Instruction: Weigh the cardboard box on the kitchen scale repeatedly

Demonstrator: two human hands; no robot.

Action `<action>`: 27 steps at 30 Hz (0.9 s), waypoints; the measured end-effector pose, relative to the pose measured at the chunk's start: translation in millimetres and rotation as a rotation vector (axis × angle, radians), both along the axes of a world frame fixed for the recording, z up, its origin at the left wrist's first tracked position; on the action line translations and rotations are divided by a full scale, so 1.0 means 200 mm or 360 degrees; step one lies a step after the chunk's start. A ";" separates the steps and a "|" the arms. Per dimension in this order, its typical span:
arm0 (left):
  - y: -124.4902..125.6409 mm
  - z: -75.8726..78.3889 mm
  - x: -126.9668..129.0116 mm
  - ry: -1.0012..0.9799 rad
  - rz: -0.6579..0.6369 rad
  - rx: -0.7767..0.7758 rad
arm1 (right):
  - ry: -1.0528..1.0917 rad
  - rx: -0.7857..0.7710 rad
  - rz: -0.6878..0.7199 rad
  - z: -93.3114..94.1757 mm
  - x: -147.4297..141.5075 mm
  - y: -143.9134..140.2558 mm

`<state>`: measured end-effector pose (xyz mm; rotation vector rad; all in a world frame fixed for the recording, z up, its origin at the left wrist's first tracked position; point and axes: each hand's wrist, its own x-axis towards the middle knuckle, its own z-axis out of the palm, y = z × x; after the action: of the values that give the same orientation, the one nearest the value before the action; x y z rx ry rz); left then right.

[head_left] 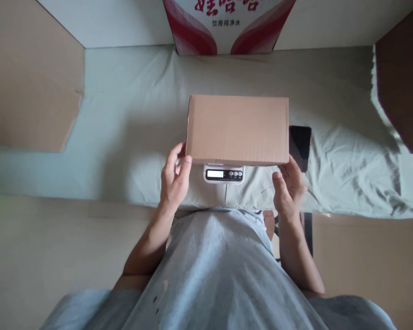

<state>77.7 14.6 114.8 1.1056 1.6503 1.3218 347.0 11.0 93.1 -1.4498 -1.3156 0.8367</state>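
Note:
A closed brown cardboard box [238, 129] is over a small white digital scale [223, 174], whose lit display and buttons show at the box's front edge. The rest of the scale is hidden beneath it. At the box's left front corner is my left hand [175, 176], thumb near the front edge and fingers against the left side. My right hand [289, 185] is at the right front corner; its fingers touch the box low down, partly hidden, while the thumb stands apart from the cardboard. Both hands flank the box together.
A dark phone [300, 147] lies just right of the box. Behind stands a red and white printed carton [227, 39]. Large cardboard pieces rise at the left [30, 82] and right [402, 82]. A wrinkled pale green cloth [131, 82] covers the table, its front edge close to my body.

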 end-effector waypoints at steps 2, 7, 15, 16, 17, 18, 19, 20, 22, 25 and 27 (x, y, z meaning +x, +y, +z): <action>-0.01 -0.01 0.00 -0.0022 0.0007 0.0003 | 0.0015 -0.0028 -0.0001 -0.02 0.01 -0.01; -0.05 -0.03 0.01 -0.0020 0.0032 -0.0025 | -0.0014 -0.0062 0.0009 -0.03 0.01 -0.01; -0.03 -0.05 -0.08 0.0040 0.0132 0.0059 | 0.0009 0.0216 -0.0244 0.05 0.02 0.03; -0.02 -0.05 -0.09 0.0047 0.0147 0.0061 | 0.0017 0.0230 -0.0275 0.05 0.02 0.04; -0.02 -0.05 -0.10 0.0049 0.0159 0.0062 | 0.0019 0.0238 -0.0299 0.06 0.03 0.04; -0.02 -0.05 -0.11 0.0050 0.0168 0.0058 | 0.0017 0.0245 -0.0318 0.06 0.03 0.04; -0.02 -0.04 -0.11 0.0048 0.0174 0.0052 | 0.0017 0.0254 -0.0332 0.06 0.03 0.04; -0.02 -0.04 -0.11 0.0046 0.0178 0.0050 | 0.0018 0.0264 -0.0344 0.06 0.03 0.04; -0.02 -0.04 -0.11 0.0044 0.0175 0.0046 | 0.0023 0.0281 -0.0361 0.06 0.03 0.05; -0.03 -0.04 -0.11 0.0067 0.0165 0.0042 | 0.0035 0.0303 -0.0365 0.06 0.03 0.05; -0.03 -0.04 -0.11 0.0084 0.0161 0.0038 | 0.0038 0.0309 -0.0359 0.06 0.03 0.05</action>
<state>56.6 8.7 107.0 1.0918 1.7535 1.3902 353.6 21.7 104.2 -1.3981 -1.1559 0.5612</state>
